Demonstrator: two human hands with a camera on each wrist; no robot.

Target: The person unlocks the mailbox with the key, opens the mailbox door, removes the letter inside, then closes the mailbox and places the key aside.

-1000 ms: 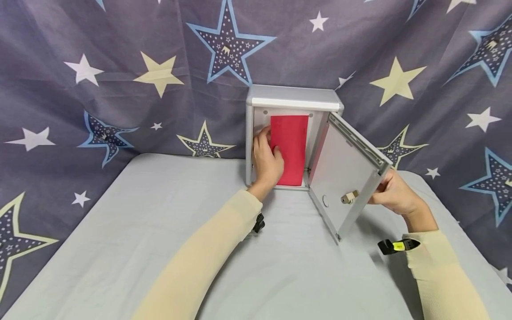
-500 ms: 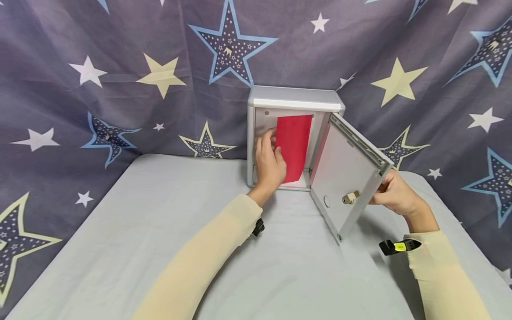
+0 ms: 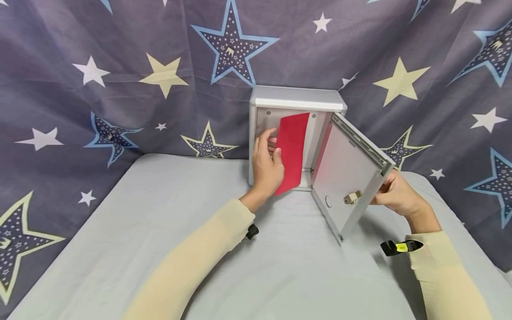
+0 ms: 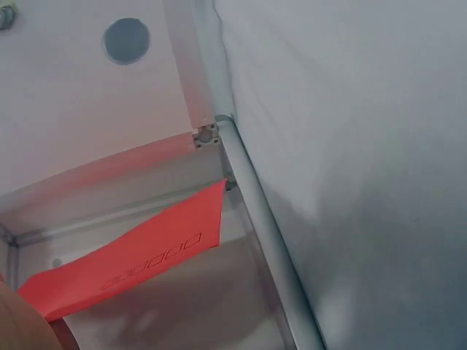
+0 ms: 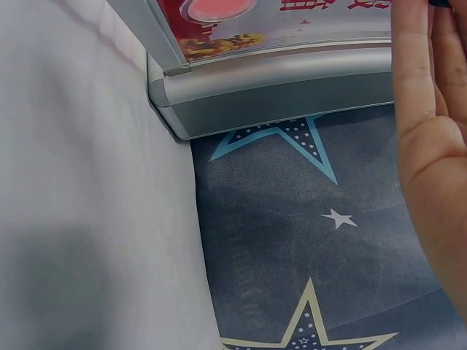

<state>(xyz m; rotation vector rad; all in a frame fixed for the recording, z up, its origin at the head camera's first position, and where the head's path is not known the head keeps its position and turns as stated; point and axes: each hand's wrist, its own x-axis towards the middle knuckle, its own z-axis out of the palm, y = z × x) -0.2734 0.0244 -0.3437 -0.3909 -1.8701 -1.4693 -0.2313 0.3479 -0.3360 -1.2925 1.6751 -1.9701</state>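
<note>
A silver metal letter box (image 3: 296,93) stands at the back with its door (image 3: 340,171) swung out to the right. My left hand (image 3: 267,171) is at the box's opening and pinches a red envelope (image 3: 293,149) between thumb and fingers. The envelope stands upright and tilted, its lower corner past the box's front edge. Printed code squares show on the envelope (image 4: 139,251) in the left wrist view. My right hand (image 3: 400,195) grips the door's free edge from its outer side; some fingertips are hidden behind it.
A lock cam (image 3: 352,198) juts from the door's inner face. Pale grey cloth (image 3: 192,186) covers the table, and a star-patterned curtain (image 3: 224,111) hangs right behind the box. The door's outer face carries a printed picture (image 5: 219,29).
My left hand has drawn the envelope forward, turning and tilting it; its lower corner now comes out over the box's front edge. The right hand and door stay in place.
</note>
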